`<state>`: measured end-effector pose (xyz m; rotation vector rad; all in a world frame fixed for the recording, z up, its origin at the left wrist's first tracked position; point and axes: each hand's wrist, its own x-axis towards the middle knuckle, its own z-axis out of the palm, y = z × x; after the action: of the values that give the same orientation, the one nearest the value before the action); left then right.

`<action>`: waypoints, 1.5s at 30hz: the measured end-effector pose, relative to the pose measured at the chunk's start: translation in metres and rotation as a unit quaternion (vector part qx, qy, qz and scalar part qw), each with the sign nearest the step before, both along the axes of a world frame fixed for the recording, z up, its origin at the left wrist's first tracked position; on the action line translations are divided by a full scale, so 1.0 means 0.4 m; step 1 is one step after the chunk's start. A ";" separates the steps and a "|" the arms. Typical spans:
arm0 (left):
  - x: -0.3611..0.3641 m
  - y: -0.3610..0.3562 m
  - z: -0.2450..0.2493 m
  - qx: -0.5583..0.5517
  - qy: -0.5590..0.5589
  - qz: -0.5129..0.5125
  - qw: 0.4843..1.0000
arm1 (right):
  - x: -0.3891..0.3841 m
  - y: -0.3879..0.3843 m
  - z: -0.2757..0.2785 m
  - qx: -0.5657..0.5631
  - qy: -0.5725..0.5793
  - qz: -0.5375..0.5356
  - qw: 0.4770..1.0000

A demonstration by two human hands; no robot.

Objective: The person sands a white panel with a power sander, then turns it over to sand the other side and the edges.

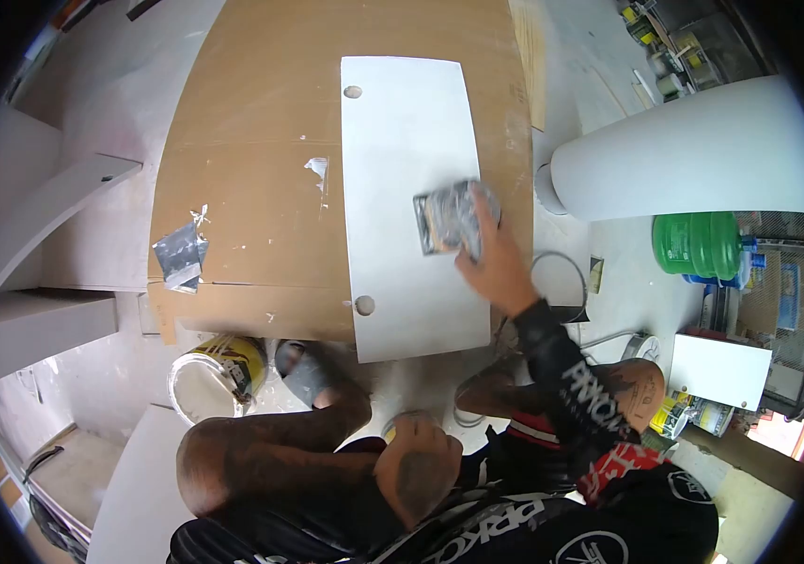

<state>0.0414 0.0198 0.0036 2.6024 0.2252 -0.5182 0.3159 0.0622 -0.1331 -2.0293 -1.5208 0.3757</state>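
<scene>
A long white board (406, 122) with two round holes near its left edge lies on brown cardboard. My right hand (500, 273) grips a grey sanding block (435, 226) that rests on the board's middle, by the right edge. The hand and block are slightly blurred. My left hand (418, 465) is curled into a fist over my lap; its palm side is hidden, so I cannot see whether anything is in it. A small pale and yellow thing (389, 430) shows just beside this fist.
Worn grey sheets (181, 256) lie at the left of the cardboard (251, 188). An open paint bucket (204, 385) stands by my foot. To the right are a large white curved panel (684, 155), a green water jug (698, 246) and a looped cable (576, 268).
</scene>
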 end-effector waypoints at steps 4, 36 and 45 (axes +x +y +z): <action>-0.001 0.012 0.005 -0.017 0.012 -0.015 1.000 | -0.059 -0.030 0.020 -0.036 0.051 -0.040 0.997; 0.021 0.000 -0.028 0.047 0.017 -0.021 0.999 | 0.326 0.276 -0.028 -0.034 -0.084 -0.048 0.995; 0.023 -0.035 -0.036 0.043 0.011 -0.090 0.995 | 0.007 -0.168 0.053 -0.083 0.007 -0.042 0.996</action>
<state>0.0507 0.0058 -0.0107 2.7169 0.0193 -0.6134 0.3188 -0.0051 -0.1119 -2.2051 -1.4332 0.4950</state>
